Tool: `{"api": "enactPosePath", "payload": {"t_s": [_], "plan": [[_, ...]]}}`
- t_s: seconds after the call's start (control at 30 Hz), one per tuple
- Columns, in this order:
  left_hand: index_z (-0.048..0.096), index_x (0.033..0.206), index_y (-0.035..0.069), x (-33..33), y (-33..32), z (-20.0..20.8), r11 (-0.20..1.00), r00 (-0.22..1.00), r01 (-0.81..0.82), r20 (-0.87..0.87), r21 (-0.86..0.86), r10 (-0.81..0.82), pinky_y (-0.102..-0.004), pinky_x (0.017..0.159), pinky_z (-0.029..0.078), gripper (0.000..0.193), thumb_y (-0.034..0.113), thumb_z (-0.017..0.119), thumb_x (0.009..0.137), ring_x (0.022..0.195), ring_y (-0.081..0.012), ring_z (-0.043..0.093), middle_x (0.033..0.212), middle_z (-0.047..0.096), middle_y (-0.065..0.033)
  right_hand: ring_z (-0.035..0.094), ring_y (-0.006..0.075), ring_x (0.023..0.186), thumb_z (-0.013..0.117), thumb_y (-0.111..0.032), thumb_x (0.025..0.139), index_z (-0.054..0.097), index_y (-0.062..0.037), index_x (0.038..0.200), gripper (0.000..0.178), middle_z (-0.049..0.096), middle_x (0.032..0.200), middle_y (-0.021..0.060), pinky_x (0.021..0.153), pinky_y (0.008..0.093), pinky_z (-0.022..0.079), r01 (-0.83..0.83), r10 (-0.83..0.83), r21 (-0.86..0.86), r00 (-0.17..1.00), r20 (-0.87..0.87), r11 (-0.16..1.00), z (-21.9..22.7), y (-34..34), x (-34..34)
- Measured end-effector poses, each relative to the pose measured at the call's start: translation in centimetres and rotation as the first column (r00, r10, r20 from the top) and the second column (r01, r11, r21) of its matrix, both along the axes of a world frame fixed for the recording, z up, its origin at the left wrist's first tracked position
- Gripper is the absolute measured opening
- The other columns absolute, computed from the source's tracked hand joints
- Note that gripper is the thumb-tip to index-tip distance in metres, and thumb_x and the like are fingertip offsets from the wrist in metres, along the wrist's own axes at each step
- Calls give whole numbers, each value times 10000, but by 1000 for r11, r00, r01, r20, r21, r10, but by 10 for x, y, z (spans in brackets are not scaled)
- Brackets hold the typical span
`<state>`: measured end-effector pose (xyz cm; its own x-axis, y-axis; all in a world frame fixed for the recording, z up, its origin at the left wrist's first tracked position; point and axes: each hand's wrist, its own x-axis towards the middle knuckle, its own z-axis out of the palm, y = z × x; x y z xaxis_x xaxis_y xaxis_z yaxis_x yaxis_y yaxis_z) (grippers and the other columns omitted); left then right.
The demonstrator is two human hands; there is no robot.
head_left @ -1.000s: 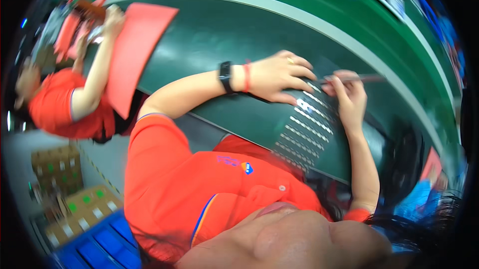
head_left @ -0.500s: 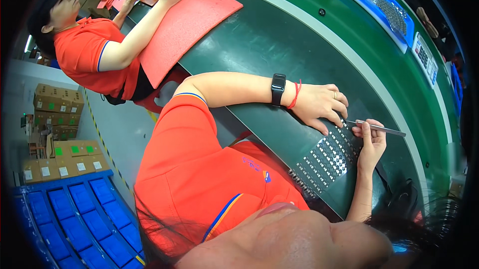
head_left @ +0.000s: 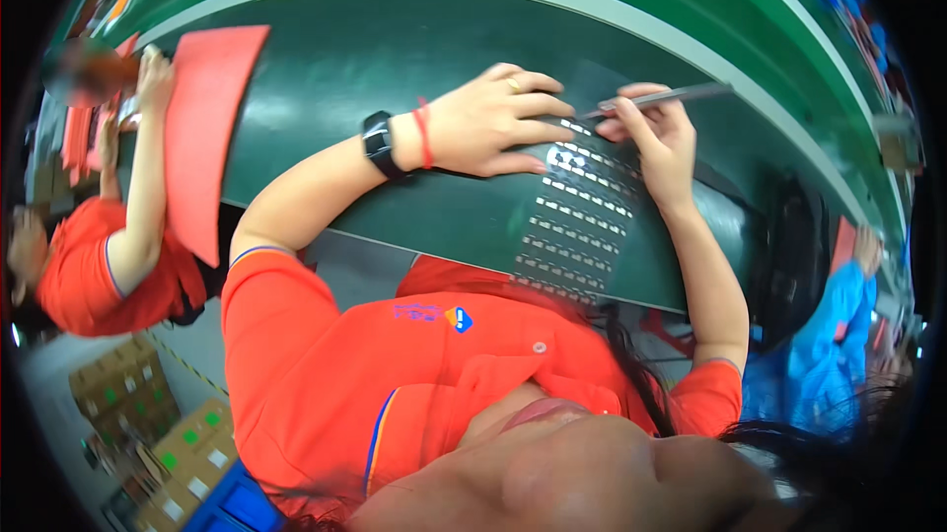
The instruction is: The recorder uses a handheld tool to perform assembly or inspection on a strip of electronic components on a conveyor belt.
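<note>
A clear sheet with rows of small black-and-white parts lies on the dark green table, its near end reaching the table edge. My left hand lies flat with fingers spread, its fingertips at the sheet's far left edge. In my right hand, slim grey metal tweezers are pinched between thumb and fingers. Their tip points left, close to the sheet's far end and the left fingertips. Motion blurs the tip, so whether it touches a part cannot be told.
A pink foam mat lies on the table at the left, by a co-worker's arm. A dark bag is at the right, near a person in blue. Cartons stand on the floor at lower left.
The view has swung, so the table, sheet and both hands appear turned and farther left. My left hand remains by the sheet; my right hand still holds the tweezers at its far end.
</note>
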<state>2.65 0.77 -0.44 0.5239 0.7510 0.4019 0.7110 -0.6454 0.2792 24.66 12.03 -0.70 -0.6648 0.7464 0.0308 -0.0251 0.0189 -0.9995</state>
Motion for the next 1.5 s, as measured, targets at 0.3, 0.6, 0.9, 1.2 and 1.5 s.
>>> {"api": "enactPosePath", "payload": {"t_s": [0.3, 0.6, 0.9, 1.2, 1.5], "plan": [[597, 1174, 155, 3, 2, 3, 1000, 1000, 1, -31, -25, -2, -430, 944, 382, 389, 298, 666, 819, 1178, -275, 479, 1223, 541, -62, 652, 153, 759, 597, -107, 909, 524, 11, 1079, 220, 655, 915, 128, 667, 243, 507, -25, 25, -18, 1000, 17, 1000, 1, 0, 1], [611, 1165, 174, 4, 2, 2, 999, 999, 12, -42, -45, -14, -437, 943, 376, 373, 295, 670, 817, 1188, -281, 469, 1240, 525, -73, 646, 145, 735, 603, -112, 905, 550, 15, 1049, 199, 665, 893, 130, 656, 240, 503, -32, 33, -68, 999, 18, 997, 2, 5, 4], [606, 1152, 123, -4, -5, 3, 990, 982, -104, 146, -96, 117, -397, 923, 385, 448, 274, 735, 751, 1112, -274, 505, 1176, 557, -87, 657, 157, 723, 618, -146, 901, 556, 16, 1048, 227, 665, 879, 134, 655, 246, 511, 39, -46, -153, 998, -46, 988, 6, 7, 6], [664, 968, 113, -1, -10, -3, 864, 855, -482, 137, -147, 500, -343, 838, 349, 343, 274, 758, 680, 896, -203, 519, 880, 556, -21, 671, 181, 764, 601, -144, 910, 555, 19, 1045, 217, 663, 879, 136, 671, 256, 525, 10, -11, -73, 1000, -20, 997, 17, 6, -5], [676, 955, 126, 10, -9, -6, 865, 846, -467, 192, -181, 497, -373, 903, 302, 268, 201, 713, 700, 860, -168, 542, 839, 567, 9, 670, 185, 794, 567, -149, 931, 522, 23, 1074, 228, 645, 885, 129, 704, 267, 544, -62, 62, -102, 998, 1, 993, 4, 0, -32]]}}
